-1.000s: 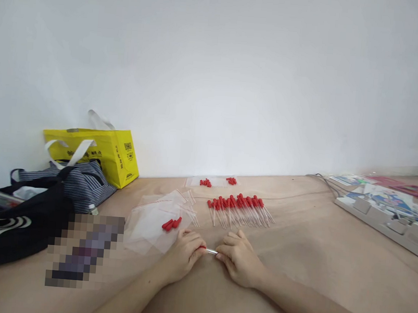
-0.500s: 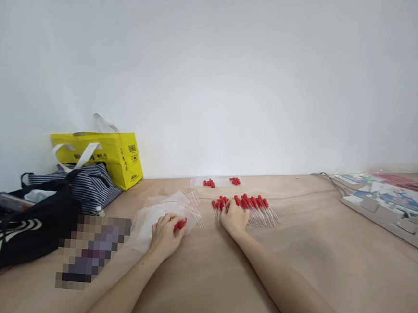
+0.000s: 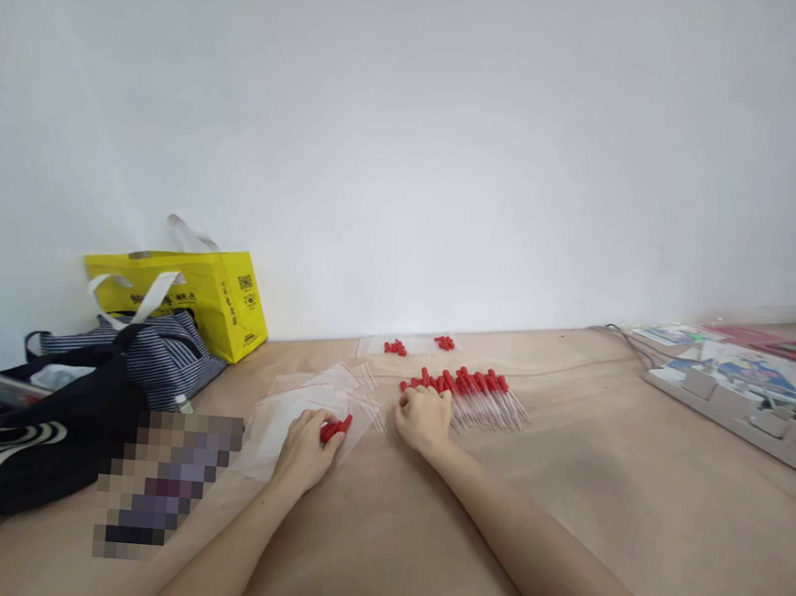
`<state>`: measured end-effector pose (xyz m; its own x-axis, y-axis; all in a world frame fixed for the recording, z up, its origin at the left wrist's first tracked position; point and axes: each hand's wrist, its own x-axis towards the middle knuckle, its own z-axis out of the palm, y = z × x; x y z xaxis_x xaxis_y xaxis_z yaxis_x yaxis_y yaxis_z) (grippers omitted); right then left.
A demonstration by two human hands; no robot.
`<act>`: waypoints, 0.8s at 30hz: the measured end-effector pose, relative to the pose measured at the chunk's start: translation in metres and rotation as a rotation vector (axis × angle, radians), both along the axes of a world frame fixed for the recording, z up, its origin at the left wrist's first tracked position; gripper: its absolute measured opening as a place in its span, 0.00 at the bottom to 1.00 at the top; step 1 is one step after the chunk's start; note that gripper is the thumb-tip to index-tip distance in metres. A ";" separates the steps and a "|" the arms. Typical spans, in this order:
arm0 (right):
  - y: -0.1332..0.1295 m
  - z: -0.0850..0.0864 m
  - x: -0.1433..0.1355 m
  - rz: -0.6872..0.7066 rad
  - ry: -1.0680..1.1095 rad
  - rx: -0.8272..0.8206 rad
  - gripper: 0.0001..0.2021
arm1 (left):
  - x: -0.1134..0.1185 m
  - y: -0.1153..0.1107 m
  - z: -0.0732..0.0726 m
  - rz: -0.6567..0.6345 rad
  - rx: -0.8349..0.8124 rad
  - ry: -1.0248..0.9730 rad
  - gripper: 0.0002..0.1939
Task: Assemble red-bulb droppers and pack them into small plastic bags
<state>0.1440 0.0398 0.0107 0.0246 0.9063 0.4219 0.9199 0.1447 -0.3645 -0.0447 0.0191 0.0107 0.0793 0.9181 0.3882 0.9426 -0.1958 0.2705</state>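
Red bulbs [image 3: 336,429] lie on the overlapping clear plastic bags [image 3: 278,422], at the thumb and fingertips of your left hand [image 3: 304,449]; its fingers are curled with a narrow gap, and whether they grip a bulb cannot be told. Your right hand [image 3: 424,419] is lowered over the left end of the row of red-topped droppers [image 3: 490,399], fingers bent and close together; their tips are hidden, so you cannot be confirmed as holding one. The row lies on the tan tabletop [image 3: 601,525], red ends toward the wall [image 3: 406,198], clear stems slanting toward you. Loose clear stems [image 3: 376,416] lie between the plastic bags and your right hand. Behind the row, near the wall, a further clear bag [image 3: 365,344] bears two red clusters [image 3: 444,343].
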 end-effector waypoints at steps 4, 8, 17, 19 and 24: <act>-0.002 0.005 -0.020 0.034 -0.071 -0.130 0.13 | 0.000 0.000 -0.001 0.016 -0.010 -0.015 0.05; 0.002 0.008 -0.033 -0.004 -0.116 -0.256 0.15 | -0.002 0.003 -0.004 0.027 -0.032 -0.048 0.08; 0.005 0.014 -0.045 0.019 -0.173 -0.381 0.13 | -0.001 0.003 -0.002 0.045 -0.059 -0.103 0.13; 0.005 0.014 -0.046 0.020 -0.188 -0.393 0.12 | -0.001 0.001 -0.001 0.049 -0.052 -0.110 0.11; 0.003 0.016 -0.048 0.020 -0.223 -0.392 0.12 | 0.001 -0.002 0.002 0.021 -0.037 -0.126 0.04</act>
